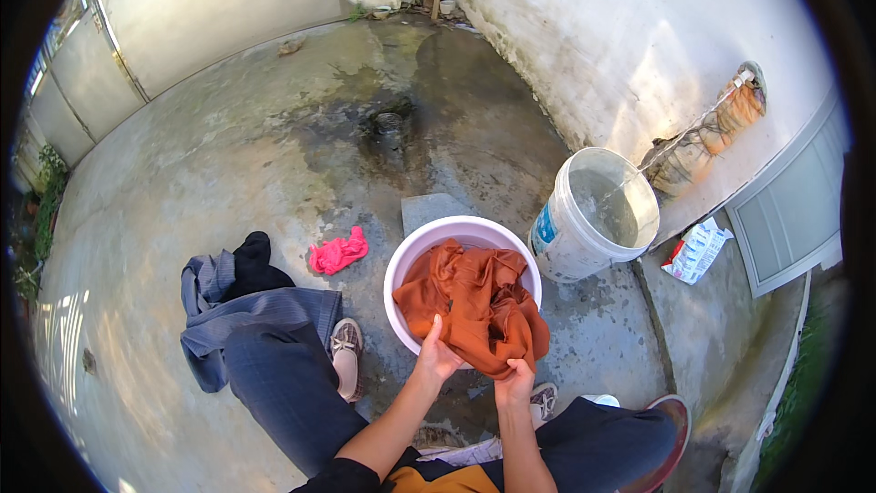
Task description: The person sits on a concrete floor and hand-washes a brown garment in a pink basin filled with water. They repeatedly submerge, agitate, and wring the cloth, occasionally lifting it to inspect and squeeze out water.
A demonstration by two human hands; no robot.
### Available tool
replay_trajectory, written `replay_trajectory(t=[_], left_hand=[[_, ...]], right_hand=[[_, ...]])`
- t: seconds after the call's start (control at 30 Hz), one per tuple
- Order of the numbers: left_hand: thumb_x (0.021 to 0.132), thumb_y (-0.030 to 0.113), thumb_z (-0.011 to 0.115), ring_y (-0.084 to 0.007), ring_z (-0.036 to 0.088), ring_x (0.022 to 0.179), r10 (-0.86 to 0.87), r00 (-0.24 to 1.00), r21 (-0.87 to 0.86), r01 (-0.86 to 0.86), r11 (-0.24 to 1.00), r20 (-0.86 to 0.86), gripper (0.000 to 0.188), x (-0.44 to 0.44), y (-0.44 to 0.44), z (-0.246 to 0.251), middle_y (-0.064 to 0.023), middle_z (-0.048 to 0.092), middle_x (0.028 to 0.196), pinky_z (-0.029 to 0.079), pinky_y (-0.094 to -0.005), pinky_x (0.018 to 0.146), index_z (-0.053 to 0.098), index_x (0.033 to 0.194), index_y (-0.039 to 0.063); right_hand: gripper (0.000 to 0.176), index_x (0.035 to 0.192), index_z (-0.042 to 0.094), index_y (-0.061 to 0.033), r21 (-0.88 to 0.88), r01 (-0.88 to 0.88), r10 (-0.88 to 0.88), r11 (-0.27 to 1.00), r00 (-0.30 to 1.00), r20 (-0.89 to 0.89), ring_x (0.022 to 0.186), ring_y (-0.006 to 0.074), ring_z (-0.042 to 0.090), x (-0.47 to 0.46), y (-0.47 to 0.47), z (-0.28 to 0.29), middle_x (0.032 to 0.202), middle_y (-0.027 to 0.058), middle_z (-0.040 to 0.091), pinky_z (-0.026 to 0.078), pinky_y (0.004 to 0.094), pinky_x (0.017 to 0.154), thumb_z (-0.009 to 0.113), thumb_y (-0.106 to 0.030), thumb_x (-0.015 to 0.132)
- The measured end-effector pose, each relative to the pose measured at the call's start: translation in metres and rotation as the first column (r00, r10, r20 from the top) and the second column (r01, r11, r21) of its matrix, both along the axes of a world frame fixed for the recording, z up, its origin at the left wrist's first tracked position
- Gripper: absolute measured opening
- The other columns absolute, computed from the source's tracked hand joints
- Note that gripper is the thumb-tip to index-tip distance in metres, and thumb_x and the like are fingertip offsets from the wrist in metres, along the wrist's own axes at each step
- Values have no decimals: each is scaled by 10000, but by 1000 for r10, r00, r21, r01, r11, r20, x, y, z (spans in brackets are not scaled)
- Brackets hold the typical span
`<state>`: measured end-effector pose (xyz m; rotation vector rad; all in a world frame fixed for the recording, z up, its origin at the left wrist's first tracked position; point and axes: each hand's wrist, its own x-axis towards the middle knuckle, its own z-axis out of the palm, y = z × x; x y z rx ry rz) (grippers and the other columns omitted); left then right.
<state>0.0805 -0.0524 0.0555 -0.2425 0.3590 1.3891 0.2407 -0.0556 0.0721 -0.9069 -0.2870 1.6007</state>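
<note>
Both my hands are at the near rim of a round pale pink basin (395, 253) on the wet concrete. A rust-orange garment (472, 287) fills the basin and hangs over its near right rim. My left hand (438, 355) grips the garment's near edge with the thumb on top. At the garment's lower right edge, my right hand (514, 380) pinches the cloth. Right of the basin stands a white plastic bucket (578, 233), partly filled with water, and a stream from a wall pipe (743, 77) runs into it.
Left on the ground lie grey-blue pinstriped clothing (274, 311), a black cloth (254, 267) and a bright pink cloth (339, 251). A packet (698, 252) lies near the wall at right. A drain hole (390, 122) is ahead. A reddish basin (677, 418) is by my right knee.
</note>
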Motion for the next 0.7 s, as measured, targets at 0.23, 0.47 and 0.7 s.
replay_trajectory(t=[0.23, 0.47, 0.7], left_hand=[[901, 500, 529, -329, 479, 1226, -192, 981, -106, 192, 976, 7, 630, -4, -2, -6, -123, 483, 1362, 379, -530, 1009, 400, 1368, 96], [929, 413, 543, -260, 634, 948, -115, 909, -334, -28, 942, -400, 506, 7, 6, -39, -144, 624, 1119, 532, -395, 792, 524, 1187, -22], [955, 286, 531, -133, 605, 675, -19, 856, -241, -125, 962, -517, 335, 21, 11, -12, -64, 647, 838, 494, -280, 581, 647, 957, -28]], right_hand=[[610, 1362, 383, -12, -56, 49, -50, 997, 999, -15, 1274, 286, 435, 6, 7, -5, 1379, 121, 448, 353, 444, 1067, 452, -31, 756], [511, 1300, 433, 53, 83, -143, 87, 986, 877, 473, 1142, 203, 478, -33, -14, 27, 1306, 127, 466, 385, 318, 970, 588, -263, 930], [271, 928, 613, 20, 253, -392, -190, 885, 191, 963, 798, 366, 594, -77, 25, 34, 840, 201, 608, 467, 424, 726, 599, -247, 886]])
